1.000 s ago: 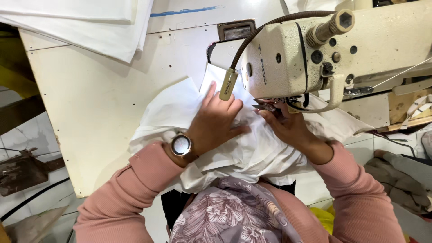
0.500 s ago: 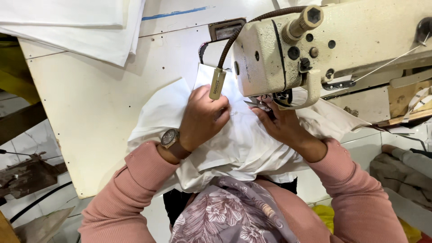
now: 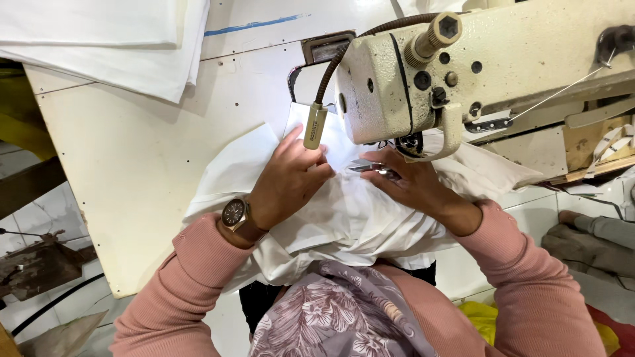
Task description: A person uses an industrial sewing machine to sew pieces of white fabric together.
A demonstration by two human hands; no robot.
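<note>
A white fabric (image 3: 344, 225) lies bunched on the sewing table under the head of a cream sewing machine (image 3: 423, 73). My left hand (image 3: 291, 182), with a watch on its wrist, presses down on the fabric just left of the needle area, fingers curled onto the cloth. My right hand (image 3: 413, 185) rests on the fabric directly below the presser foot and pinches a small metal snipping tool (image 3: 367, 167) whose tip points left. The needle itself is hidden behind the machine head. A small lamp on a flexible neck (image 3: 315, 125) hangs over my left fingers.
A stack of white cloth (image 3: 106, 39) lies at the table's far left corner. The cream tabletop (image 3: 132, 172) stretches left of the fabric. Wooden parts and white tape (image 3: 605, 142) sit at the right. Dark scrap metal (image 3: 33, 271) lies on the floor at left.
Both hands stay on the white fabric by the needle. My left fingers have drawn a little closer together on the cloth; the view has shifted slightly.
</note>
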